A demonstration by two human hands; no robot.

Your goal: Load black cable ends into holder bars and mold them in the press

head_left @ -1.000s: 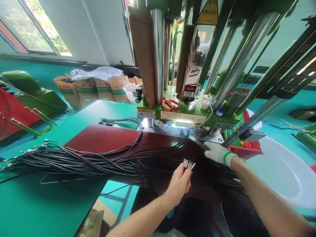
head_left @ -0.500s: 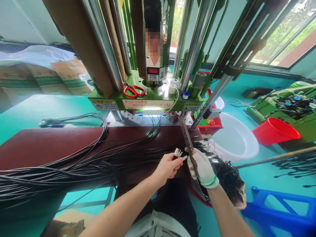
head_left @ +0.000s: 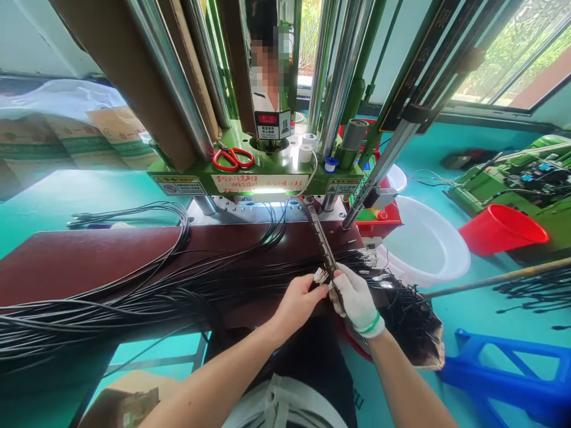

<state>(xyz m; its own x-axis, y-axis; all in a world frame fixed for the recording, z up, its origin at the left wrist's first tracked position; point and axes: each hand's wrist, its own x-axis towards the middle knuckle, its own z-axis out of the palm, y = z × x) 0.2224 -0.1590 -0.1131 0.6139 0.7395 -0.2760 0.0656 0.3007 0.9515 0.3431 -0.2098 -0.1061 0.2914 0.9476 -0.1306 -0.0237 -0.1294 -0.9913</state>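
Gloved right hand has closed in, clamped on a metal slotted bar, now tilted toward the wire terminals. Terminals sit just beside the bar, pinched in bare left hand. Wire bundle lies across maroon mat.
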